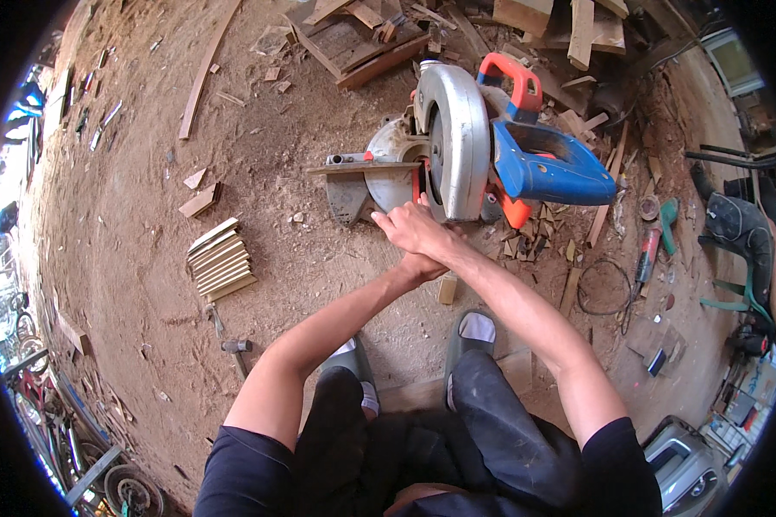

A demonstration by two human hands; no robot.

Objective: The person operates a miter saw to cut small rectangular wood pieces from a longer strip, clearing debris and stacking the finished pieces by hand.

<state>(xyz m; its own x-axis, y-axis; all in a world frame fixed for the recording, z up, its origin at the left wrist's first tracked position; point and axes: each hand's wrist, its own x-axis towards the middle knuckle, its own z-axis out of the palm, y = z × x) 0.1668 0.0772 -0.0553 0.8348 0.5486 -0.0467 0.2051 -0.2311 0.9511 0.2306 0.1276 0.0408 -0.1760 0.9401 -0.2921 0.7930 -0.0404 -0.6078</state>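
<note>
A large miter saw with a silver blade guard and blue handle housing rests on the floor ahead of me. Just below its blade, my two hands overlap. My right hand lies on top, its thumb out to the left and fingertips toward the blade slot, fingers apart. Underneath it is my left hand, its fingers mostly hidden, so what it holds is not visible. A small wood block lies just below them, between my sandalled feet.
A stack of thin wood strips and a hammer lie left. Offcuts are piled behind the saw. An angle grinder with a coiled cord, black boots and a silver case are right. Bicycles stand far left.
</note>
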